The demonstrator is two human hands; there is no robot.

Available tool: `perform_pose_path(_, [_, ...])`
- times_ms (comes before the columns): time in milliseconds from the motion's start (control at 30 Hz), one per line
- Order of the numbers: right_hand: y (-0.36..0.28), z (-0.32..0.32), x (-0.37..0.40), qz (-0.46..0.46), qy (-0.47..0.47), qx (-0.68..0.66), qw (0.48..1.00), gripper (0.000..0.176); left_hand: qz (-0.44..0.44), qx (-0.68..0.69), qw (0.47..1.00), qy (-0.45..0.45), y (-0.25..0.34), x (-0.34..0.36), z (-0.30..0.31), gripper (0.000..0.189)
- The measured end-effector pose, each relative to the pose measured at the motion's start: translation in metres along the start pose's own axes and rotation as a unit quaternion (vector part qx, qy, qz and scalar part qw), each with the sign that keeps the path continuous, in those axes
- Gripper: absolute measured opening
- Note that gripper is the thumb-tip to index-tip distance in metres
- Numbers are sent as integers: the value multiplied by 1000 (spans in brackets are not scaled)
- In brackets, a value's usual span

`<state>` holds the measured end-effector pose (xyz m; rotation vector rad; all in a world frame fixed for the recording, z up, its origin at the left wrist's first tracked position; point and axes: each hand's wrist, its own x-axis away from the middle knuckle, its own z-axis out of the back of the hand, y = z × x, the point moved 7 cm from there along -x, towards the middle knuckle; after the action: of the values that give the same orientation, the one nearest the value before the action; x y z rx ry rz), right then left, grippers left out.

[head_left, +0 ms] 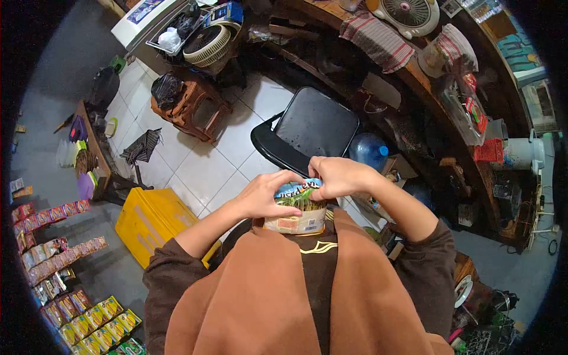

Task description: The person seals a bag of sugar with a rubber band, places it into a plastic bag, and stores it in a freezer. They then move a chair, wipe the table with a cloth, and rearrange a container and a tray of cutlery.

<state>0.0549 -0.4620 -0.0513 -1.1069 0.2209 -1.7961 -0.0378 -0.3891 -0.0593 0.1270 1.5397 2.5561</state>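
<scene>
Close in front of my torso is a printed plastic packet (pixel 299 220), blue with lettering at the top, green in the middle and pale with a barcode below. What it contains I cannot make out. My left hand (pixel 267 196) grips its upper left side, thumb across the front and fingers bent over the top edge. From the other side my right hand (pixel 342 178) pinches the upper right part, thumb pressed on the front. Both hands are closed on the packet, and their fingers hide part of its top.
A black padded chair (pixel 316 121) stands just beyond my hands, with a blue water jug (pixel 368 151) beside it. At left is a yellow crate (pixel 157 222); farther off, a brown plastic stool (pixel 192 109) bears a black bag. Hanging sachets (pixel 97 319) line the lower left. A wooden counter (pixel 414 74) runs along the right.
</scene>
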Motion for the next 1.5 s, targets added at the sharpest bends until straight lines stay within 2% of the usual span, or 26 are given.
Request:
perform_pose_path(67, [3,-8,-9,-20,-46,40,998,54,-8,-10,1000,14,2,1,2,62])
perform_pose_path(167, [-1,-9,-11,-31,-63,84,994,58,-30,-27,999,24,8,-1,3,66])
perform_pose_path(233, [-5,-8,-11,-38,-70,113,990,59,8,-85,995,-58,10,-3,-3,62])
perform_pose_path(267, [-8,-7,-9,-54,-91,114,988,60,8,-85,995,-58,9,-3,-3,62])
perform_pose_path(467, [-13,-12,-10,-54,-110,132,984,63,-39,-75,996,-41,11,-6,-2,63])
perform_pose_path(533, [-15,-12,-10,-46,-113,141,982,64,-79,-56,995,-31,19,-9,1,61])
perform_pose_path(567, [-16,-11,-10,-40,-105,142,983,64,-78,-56,995,-31,21,-9,2,61])
perform_pose_path(633, [-16,-9,-11,-36,-95,145,984,64,-14,-42,998,-52,14,-10,3,57])
perform_pose_path(733, [-7,-11,-12,-21,-95,138,986,65,-4,-52,997,-62,11,-6,2,54])
perform_pose_path(800, [4,-12,-4,37,-84,53,994,68,9,-48,998,-44,7,3,3,54])
perform_pose_path(833, [21,-25,-3,1,-133,-24,991,70,21,-43,999,-23,4,7,4,54])
perform_pose_path(867, [21,-37,5,0,-222,-180,958,71,21,-43,999,-22,1,10,3,54])
perform_pose_path(933, [53,-84,2,11,-263,-268,927,72,20,-1,1000,14,-6,17,3,55])
perform_pose_path(1000, [55,-115,0,75,-223,-344,909,75,25,19,999,25,-13,21,1,55])
perform_pose_path(1033, [44,-116,6,65,-237,-429,869,77,30,37,998,35,-17,23,1,55])
perform_pose_path(1067, [50,-122,2,65,-237,-430,869,77,31,38,998,35,-24,27,-4,55])
perform_pose_path(1133, [67,-143,-11,85,-244,-410,875,75,103,147,978,110,-54,38,-6,57])
perform_pose_path(1167, [58,-145,-10,102,-257,-513,813,71,150,169,968,113,-67,44,-9,54])
perform_pose_path(1200, [54,-142,-12,102,-255,-520,809,66,150,169,968,109,-81,48,-15,54])
perform_pose_path(1267, [34,-120,-11,105,-229,-516,819,64,223,340,897,174,-114,56,-25,50])
perform_pose_path(1300, [40,-118,-16,58,-243,-455,855,61,233,390,870,191,-117,57,-27,46])
perform_pose_path(1333, [35,-116,-25,58,-212,-466,857,58,234,391,870,189,-117,57,-28,46])
perform_pose_path(1400, [37,-97,-27,19,-130,-451,883,43,261,465,807,253,-127,59,-25,45])
perform_pose_path(1433, [35,-90,-32,18,-95,-452,887,43,262,466,805,255,-126,57,-24,45])
perform_pose_path(1500, [34,-79,-36,-18,-45,-517,854,44,249,508,765,308,-123,54,-14,44])
